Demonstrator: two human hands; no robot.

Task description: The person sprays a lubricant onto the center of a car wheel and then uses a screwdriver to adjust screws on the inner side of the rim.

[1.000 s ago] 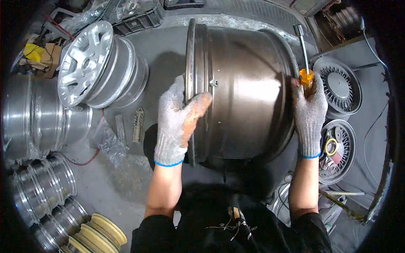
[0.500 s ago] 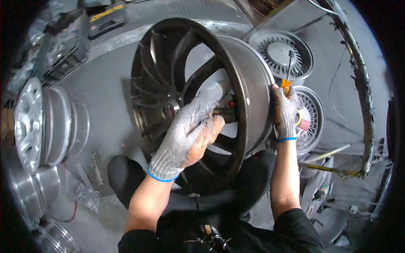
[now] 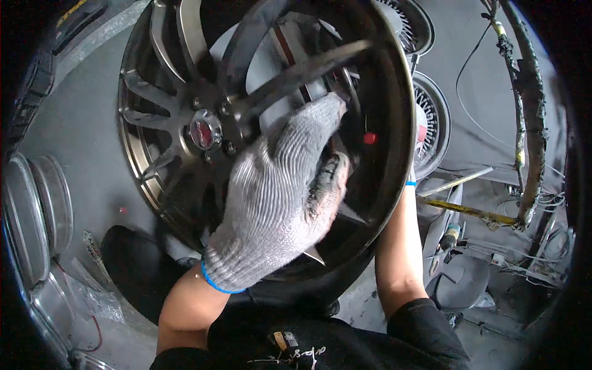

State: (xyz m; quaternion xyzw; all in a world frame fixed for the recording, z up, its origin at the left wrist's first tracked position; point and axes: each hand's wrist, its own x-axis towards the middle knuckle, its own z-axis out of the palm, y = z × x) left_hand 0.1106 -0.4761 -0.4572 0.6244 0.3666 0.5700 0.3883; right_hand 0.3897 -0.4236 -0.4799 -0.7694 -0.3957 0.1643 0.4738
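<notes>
Wheel (image 3: 296, 77): face turned further into view since the earlier frame; above lap (image 3: 139, 265).
Centre cap (image 3: 205, 129): fitted; remainder untold.
Left hand (image 3: 274, 179): thumb, fingers parted; grip unclear.
Right hand: hidden; cannot tell.

This place looks like a wheel workshop. Around one dark wheel (image 3: 265, 100) there are silver wheels (image 3: 57, 203) and a stained metal frame (image 3: 532, 117).

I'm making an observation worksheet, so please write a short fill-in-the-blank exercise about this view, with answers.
1. The left hand wears a glove with a ____ cuff edge.
2. The dark wheel hides most of the ____ hand.
3. The small object just right of the left hand is ____.
4. The person's shirt is mainly ____.

Missing words: blue; right; red; black.
</notes>
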